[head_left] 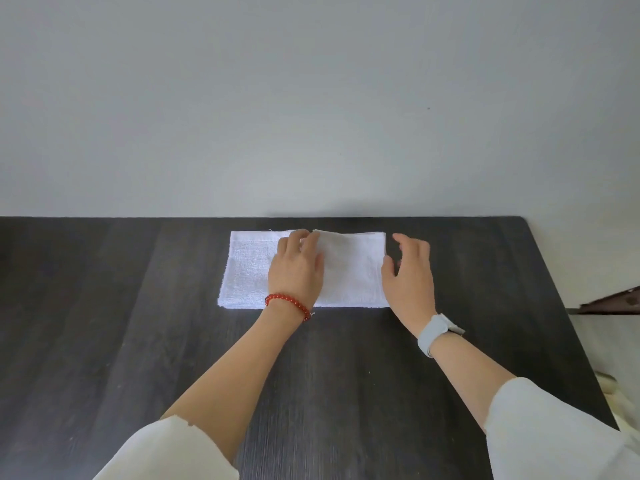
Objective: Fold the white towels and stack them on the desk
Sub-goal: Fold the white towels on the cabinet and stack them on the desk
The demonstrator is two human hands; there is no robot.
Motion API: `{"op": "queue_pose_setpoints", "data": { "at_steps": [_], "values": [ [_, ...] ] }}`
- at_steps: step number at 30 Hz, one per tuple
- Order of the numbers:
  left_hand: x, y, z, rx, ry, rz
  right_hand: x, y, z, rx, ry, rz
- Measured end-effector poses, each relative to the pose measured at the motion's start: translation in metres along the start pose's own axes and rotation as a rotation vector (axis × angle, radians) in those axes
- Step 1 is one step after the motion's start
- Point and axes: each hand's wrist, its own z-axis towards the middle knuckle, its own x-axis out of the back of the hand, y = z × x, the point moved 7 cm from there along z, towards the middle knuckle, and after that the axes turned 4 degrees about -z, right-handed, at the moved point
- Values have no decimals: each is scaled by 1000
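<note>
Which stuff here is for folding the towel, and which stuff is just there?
For the job:
white terry towel, partly folded
dark wooden desk
left hand, pressing the towel
right hand, beside the towel

Just there:
red bead bracelet
pale grey wristwatch
plain grey wall

White terry-cloth towel [249, 271]: rectangular, lying flat on the dark wood-grain desk [138, 341] near the desk's far edge. Right portion folded over leftward, forming a smoother doubled layer; left portion remains single, textured, uncovered.
</note>
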Motion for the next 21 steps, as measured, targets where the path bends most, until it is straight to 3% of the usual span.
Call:
{"op": "queue_pose_setpoints", "data": {
  "at_steps": [2, 4, 7, 9, 16, 21],
  "values": [
    [-7, 4, -8, -141, 14, 239, 1, -16, -5, 239, 66, -249],
    [-17, 0, -14, -135, -90, 421, -14, -24, -10, 391, -22, -506],
    [-29, -9, -17, -53, -267, 506, -36, -15, -5, 383, -216, -722],
    [-35, -10, -17, -43, -299, 524, -42, -8, 0, 356, -300, -780],
    [-24, 0, -17, -34, -278, 523, -36, -14, 4, 376, -423, -633],
    [29, 13, -35, 63, -174, 305, 24, -29, -9, 236, -190, -176]
  ]
}}
